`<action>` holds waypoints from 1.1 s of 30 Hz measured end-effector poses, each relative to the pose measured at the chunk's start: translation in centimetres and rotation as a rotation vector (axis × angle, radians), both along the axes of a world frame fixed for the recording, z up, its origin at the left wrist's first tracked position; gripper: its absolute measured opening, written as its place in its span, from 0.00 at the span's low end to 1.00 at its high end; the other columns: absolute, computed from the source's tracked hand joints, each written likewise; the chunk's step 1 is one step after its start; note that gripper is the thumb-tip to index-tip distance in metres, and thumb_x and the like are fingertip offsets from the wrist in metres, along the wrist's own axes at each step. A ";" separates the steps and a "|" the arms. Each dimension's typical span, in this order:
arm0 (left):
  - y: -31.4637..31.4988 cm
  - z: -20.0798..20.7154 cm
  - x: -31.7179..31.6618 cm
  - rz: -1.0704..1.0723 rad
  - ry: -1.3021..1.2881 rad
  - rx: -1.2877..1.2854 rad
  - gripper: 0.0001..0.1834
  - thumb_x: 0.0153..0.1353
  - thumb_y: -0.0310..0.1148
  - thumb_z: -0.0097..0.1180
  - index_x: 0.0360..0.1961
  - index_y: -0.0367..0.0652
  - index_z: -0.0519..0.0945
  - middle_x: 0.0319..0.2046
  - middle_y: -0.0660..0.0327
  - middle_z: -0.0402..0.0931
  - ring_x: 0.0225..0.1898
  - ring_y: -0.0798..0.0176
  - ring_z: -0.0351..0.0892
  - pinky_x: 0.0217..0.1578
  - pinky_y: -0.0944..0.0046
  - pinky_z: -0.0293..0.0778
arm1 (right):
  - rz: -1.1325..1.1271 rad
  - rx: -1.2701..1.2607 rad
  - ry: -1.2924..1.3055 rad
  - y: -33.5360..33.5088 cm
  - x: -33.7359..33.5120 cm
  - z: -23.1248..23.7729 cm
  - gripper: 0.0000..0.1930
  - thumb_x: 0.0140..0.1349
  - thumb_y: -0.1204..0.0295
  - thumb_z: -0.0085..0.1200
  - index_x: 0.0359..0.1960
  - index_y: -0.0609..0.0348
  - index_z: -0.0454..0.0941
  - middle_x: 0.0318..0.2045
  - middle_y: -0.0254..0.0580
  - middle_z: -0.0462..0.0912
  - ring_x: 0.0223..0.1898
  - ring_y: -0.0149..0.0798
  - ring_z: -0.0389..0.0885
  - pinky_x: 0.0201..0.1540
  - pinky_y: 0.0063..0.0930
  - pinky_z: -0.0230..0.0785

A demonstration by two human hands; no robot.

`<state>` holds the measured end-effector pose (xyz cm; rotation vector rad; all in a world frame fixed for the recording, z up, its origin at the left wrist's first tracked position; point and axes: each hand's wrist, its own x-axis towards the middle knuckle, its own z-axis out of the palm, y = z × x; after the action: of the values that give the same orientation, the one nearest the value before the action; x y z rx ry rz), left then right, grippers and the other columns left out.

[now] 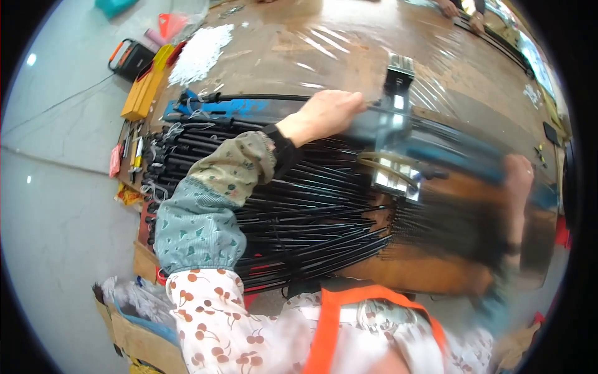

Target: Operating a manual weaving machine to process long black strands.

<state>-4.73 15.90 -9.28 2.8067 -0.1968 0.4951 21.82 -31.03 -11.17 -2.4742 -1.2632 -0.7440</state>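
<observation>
Gripping a thin black rod [265,96] between curled fingers, your left hand [330,115] was, in the head view, just left of the metal fixture [397,93]. That rod lay along the far side of the many loose rods [311,240] spread over the desk [268,65]. Your right hand [518,177] was blurred at the desk's right side, so you could not tell whether its fingers were closed. A tan loop [389,163] hung by the fixture's near end. White pieces [202,55] lay heaped at the far left, near a yellow box [142,95].
</observation>
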 end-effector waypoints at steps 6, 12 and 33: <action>-1.7 -0.1 0.5 0.169 0.016 0.039 0.08 0.66 0.36 0.53 0.33 0.44 0.74 0.26 0.47 0.79 0.32 0.40 0.81 0.31 0.44 0.75 | 0.179 0.067 -0.112 6.3 -10.3 2.7 0.17 0.57 0.79 0.61 0.49 0.56 0.82 0.46 0.36 0.86 0.53 0.43 0.79 0.58 0.36 0.62; -1.6 1.0 1.7 0.194 0.193 0.082 0.10 0.69 0.39 0.50 0.34 0.45 0.74 0.25 0.46 0.79 0.32 0.36 0.80 0.32 0.40 0.73 | 0.236 0.129 0.030 7.7 -13.2 1.0 0.12 0.59 0.73 0.62 0.45 0.56 0.83 0.40 0.36 0.86 0.47 0.42 0.79 0.52 0.36 0.61; 5.7 -1.6 2.1 -0.076 -0.331 0.536 0.02 0.64 0.29 0.53 0.36 0.49 0.76 0.25 0.54 0.74 0.25 0.46 0.76 0.25 0.51 0.72 | 0.327 0.058 0.372 10.3 -17.1 -1.1 0.15 0.51 0.69 0.68 0.37 0.60 0.77 0.28 0.45 0.74 0.32 0.49 0.76 0.34 0.41 0.69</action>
<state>-2.58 21.61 -10.84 3.1857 -0.5806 1.0196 4.70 -20.77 -12.22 -2.1488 -1.4197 -0.2219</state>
